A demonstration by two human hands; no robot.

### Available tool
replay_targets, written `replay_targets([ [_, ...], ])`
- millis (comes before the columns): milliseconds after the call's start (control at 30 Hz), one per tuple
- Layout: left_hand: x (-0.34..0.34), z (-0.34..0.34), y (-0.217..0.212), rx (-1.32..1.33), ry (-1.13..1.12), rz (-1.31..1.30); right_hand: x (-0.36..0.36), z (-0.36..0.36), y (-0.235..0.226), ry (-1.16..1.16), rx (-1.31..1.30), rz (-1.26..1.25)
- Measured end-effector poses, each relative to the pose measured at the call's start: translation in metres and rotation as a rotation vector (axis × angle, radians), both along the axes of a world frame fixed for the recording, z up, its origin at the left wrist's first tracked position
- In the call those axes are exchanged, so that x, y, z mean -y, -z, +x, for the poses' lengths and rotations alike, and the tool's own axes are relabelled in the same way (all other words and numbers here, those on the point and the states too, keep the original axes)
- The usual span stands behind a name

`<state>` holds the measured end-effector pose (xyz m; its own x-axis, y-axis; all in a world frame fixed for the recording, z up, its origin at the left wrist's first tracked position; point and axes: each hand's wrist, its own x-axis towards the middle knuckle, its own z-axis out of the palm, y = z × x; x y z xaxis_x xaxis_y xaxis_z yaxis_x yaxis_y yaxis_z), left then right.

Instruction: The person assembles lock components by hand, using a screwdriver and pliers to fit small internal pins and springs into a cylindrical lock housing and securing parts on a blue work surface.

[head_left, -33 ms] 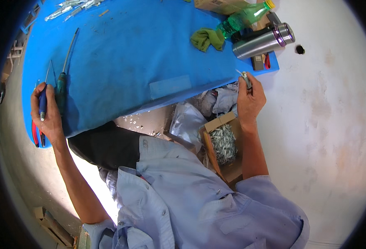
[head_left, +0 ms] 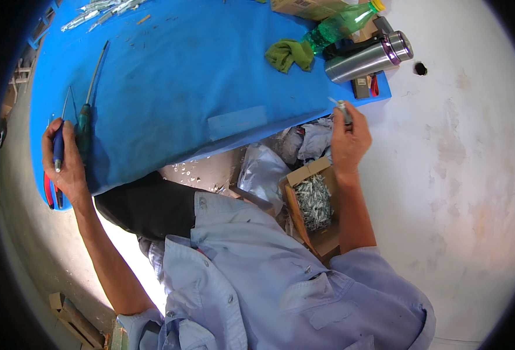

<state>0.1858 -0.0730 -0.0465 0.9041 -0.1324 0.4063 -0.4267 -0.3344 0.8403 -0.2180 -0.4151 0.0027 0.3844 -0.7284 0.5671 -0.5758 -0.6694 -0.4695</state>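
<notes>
On the left, my left hand [head_left: 71, 169] is closed around the blue handle of a slim screwdriver [head_left: 58, 146], its thin shaft pointing away from me over the table edge. Beside it lies a longer screwdriver with a green handle [head_left: 84, 122]. A red-handled tool [head_left: 48, 189] is partly covered by the same hand. To the right, my right hand [head_left: 352, 143] pinches a small silvery cylindrical piece [head_left: 344, 112] with a thin pale tip. It is held just off the table's near right edge; its exact kind is too small to make out.
The table has a blue cover [head_left: 170, 76]. At its right end are a steel flask [head_left: 362, 61], a green bottle [head_left: 342, 26] and a green cloth [head_left: 289, 55]. Silvery rods [head_left: 103, 11] lie far left. Below, a cardboard box [head_left: 304, 175] holds small metal pieces [head_left: 313, 204]. A wall [head_left: 456, 175] stands right.
</notes>
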Motion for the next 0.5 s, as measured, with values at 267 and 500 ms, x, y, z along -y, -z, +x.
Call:
replay_targets([
  [267, 0.004, 0.001, 0.0, -0.048, -0.026, -0.039, 0.0, 0.005, -0.017, -0.045, 0.22, 0.466],
  [500, 0.005, -0.002, -0.002, -0.047, -0.019, -0.03, -0.019, -0.006, -0.024, -0.238, 0.558, 1.236],
])
